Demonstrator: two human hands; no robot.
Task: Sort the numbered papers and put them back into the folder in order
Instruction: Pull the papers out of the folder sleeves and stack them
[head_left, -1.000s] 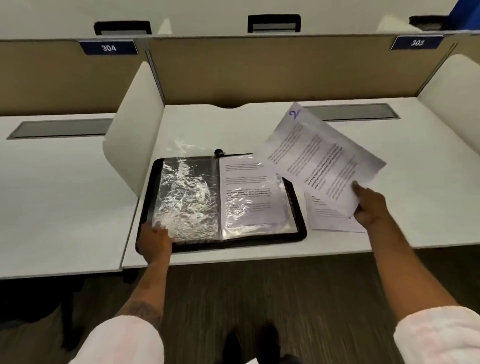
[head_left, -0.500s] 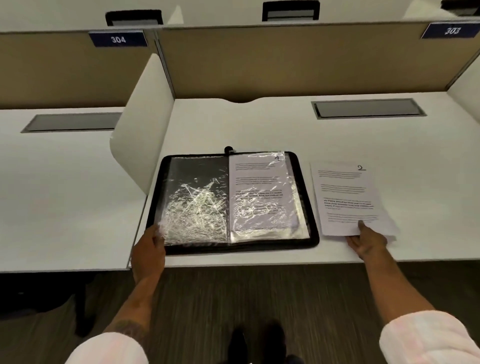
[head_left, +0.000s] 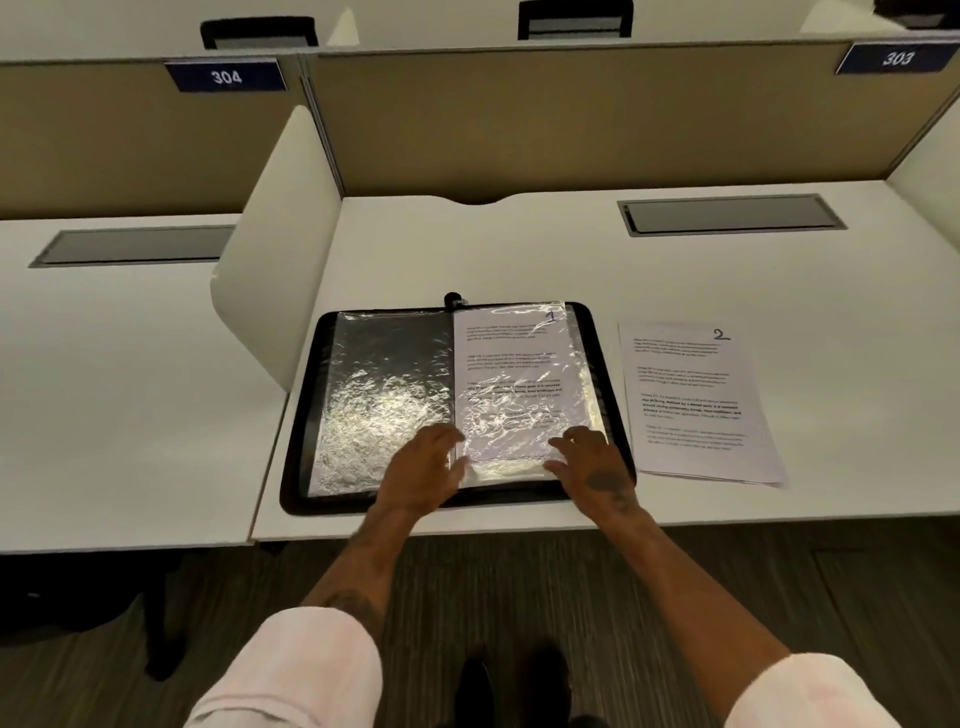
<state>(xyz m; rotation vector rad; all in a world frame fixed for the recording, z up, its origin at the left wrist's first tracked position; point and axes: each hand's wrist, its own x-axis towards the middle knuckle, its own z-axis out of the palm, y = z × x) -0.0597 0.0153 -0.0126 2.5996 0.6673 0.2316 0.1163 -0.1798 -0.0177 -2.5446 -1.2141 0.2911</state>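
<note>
A black folder (head_left: 304, 415) lies open on the white desk, with shiny plastic sleeves on both sides. The right sleeve holds the paper numbered 1 (head_left: 514, 364). To the right of the folder lies a small stack of papers, the sheet numbered 2 (head_left: 691, 395) on top. My left hand (head_left: 423, 465) rests near the folder's spine at the bottom, fingers spread on the sleeves. My right hand (head_left: 589, 460) touches the lower right corner of the right sleeve with relaxed fingers. Neither hand grips anything that I can see.
A white divider panel (head_left: 275, 244) stands left of the folder, with a second desk (head_left: 114, 395) beyond it. A grey cable hatch (head_left: 730, 214) is set in the desk's back right. A tan partition (head_left: 571, 119) closes the back. My feet are on the floor below.
My right hand let go of the stack with sheet 2 and moved left onto the folder's right sleeve. My left hand moved from the folder's lower left corner to its middle.
</note>
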